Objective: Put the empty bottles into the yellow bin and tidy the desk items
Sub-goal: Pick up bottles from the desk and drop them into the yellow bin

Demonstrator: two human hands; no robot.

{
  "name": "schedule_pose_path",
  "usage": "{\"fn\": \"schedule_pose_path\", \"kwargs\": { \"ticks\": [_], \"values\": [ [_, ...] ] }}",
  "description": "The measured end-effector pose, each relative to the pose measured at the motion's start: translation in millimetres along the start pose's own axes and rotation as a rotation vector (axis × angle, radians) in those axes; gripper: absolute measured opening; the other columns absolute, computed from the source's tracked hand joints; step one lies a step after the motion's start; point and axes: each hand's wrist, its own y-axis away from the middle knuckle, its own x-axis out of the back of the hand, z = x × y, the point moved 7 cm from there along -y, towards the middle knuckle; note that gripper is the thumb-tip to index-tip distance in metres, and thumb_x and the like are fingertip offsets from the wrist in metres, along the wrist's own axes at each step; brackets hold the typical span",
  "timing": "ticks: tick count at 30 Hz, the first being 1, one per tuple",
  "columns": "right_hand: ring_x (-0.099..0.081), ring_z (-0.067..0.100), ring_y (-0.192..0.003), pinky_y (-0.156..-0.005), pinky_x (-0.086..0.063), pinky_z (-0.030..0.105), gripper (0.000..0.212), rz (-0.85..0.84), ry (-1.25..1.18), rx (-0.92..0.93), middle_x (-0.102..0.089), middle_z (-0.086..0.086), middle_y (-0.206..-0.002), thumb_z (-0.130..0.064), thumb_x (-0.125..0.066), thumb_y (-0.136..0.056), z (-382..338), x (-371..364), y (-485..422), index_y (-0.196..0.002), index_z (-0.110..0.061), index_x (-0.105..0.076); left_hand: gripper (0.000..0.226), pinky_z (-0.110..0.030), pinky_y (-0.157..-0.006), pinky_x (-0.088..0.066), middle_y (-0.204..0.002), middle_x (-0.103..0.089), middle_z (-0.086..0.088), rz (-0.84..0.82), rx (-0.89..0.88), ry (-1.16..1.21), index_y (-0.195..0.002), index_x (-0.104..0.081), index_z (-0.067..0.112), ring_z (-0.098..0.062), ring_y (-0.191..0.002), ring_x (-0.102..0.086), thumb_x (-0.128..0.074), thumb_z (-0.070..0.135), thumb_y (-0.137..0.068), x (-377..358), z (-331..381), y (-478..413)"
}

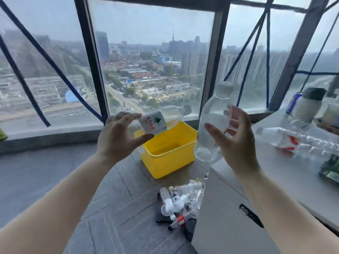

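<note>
Yellow bin (166, 163) sat on the floor just below both grips. Our left grip (117, 138) pinched a labelled bottle (156, 123) between thumb and fingers, tilted above the bin. Our right grip (236, 142) had spread fingers round a clear bottle (214, 107); we could not tell whether it was grasping.

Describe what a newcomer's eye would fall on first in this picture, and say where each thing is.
The left hand holds a labelled bottle tilted above the yellow bin, while the right hand holds a larger clear bottle, cap up, beside it. The bin sits open on the floor, before a wide window over a city.
</note>
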Motion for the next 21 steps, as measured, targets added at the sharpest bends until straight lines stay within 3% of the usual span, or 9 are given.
{"fn": "schedule_pose_path", "kwargs": {
  "ticks": [7,11,15,21],
  "values": [
    [-0.054,-0.002,-0.106,-0.078,-0.047,0.007,0.061,0.039,-0.053,0.063,-0.047,0.004,-0.131,-0.023,-0.079,-0.075,7,-19,-48,-0.120,-0.026,-0.038,0.072,-0.040,-0.091,-0.040,-0.128,-0.057,-0.005,0.034,-0.020,0.015,-0.130,-0.054,0.021,-0.028,-0.119,-0.047,-0.071,0.057,-0.070,-16,-1,-61],
    [-0.056,0.015,-0.114,-0.087,-0.054,0.021,0.062,0.086,-0.078,0.090,-0.047,0.007,-0.132,-0.038,-0.075,-0.071,14,-38,-81,-0.119,-0.026,-0.037,0.071,-0.042,-0.093,-0.041,-0.131,-0.056,-0.005,0.069,-0.035,0.015,-0.131,-0.053,0.022,-0.028,-0.121,-0.046,-0.068,0.058,-0.073,-25,-14,-105],
    [-0.058,0.019,-0.113,-0.087,-0.056,0.031,0.068,0.103,-0.083,0.058,-0.048,0.009,-0.132,-0.046,-0.072,-0.069,43,-81,-110,-0.122,-0.023,-0.037,0.070,-0.042,-0.095,-0.040,-0.131,-0.056,-0.005,0.072,-0.044,0.042,-0.132,-0.052,0.022,-0.027,-0.121,-0.047,-0.068,0.058,-0.074,-49,-43,-144],
    [-0.059,0.018,-0.112,-0.085,-0.056,0.028,0.072,0.139,-0.065,0.044,-0.048,0.008,-0.132,-0.047,-0.071,-0.070,78,-137,-153,-0.125,-0.016,-0.035,0.069,-0.037,-0.092,-0.039,-0.132,-0.055,-0.003,0.042,-0.039,0.085,-0.131,-0.052,0.023,-0.025,-0.120,-0.047,-0.067,0.059,-0.074,-93,-89,-197]
  ]
}}
